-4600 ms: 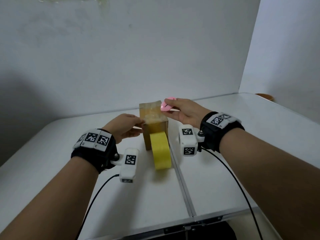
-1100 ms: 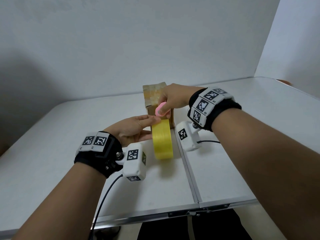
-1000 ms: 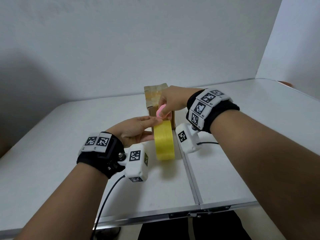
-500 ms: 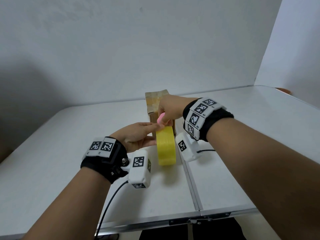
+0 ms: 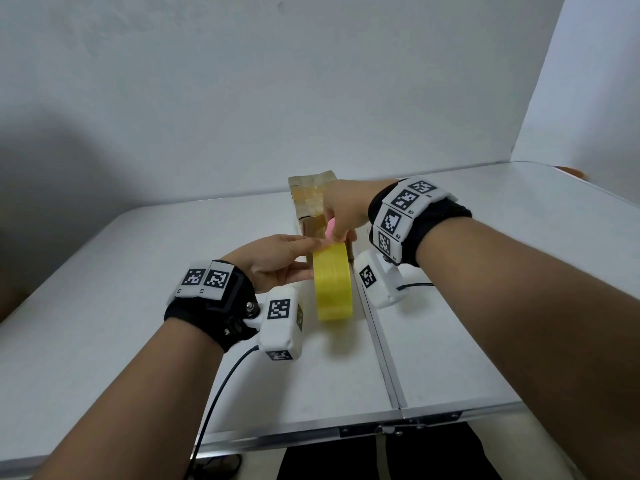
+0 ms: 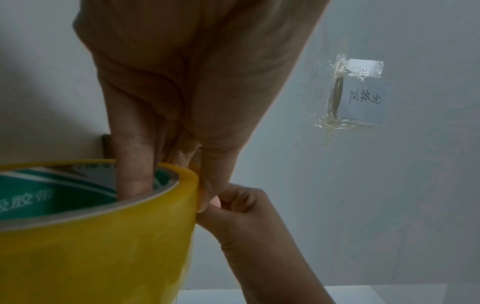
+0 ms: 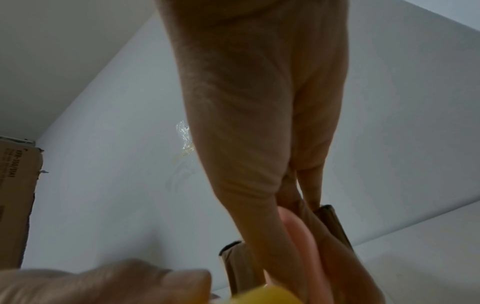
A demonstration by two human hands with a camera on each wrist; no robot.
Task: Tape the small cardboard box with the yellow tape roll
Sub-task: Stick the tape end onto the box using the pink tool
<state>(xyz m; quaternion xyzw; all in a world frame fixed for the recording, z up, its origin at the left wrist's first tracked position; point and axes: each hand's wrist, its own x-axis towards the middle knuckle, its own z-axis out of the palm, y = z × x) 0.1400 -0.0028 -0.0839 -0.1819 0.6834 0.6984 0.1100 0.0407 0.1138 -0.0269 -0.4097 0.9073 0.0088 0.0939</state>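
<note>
The small cardboard box (image 5: pixel 311 199) stands upright at the table's middle, clear tape strips across its top. Just in front of it the yellow tape roll (image 5: pixel 333 284) stands on edge. My left hand (image 5: pixel 311 252) grips the roll at its top rim; in the left wrist view one finger (image 6: pixel 132 176) sits inside the green core and another lies on the outer rim. My right hand (image 5: pixel 338 233) reaches down over the box's front, fingers curled round a small pink tool (image 5: pixel 330 229), and meets the left fingertips at the roll's top edge (image 6: pixel 193 185).
The white folding table (image 5: pixel 450 358) has a seam (image 5: pixel 379 344) running toward me just right of the roll. White walls close off the back and right. A larger cardboard box (image 7: pixel 15 205) shows at far left in the right wrist view. A taped paper note (image 6: pixel 363 94) hangs on the wall.
Since 4.6 s ago both hands left the box top and came down to the roll. Over the last second the right hand edged lower onto the roll's top, and the left hand stayed on the roll.
</note>
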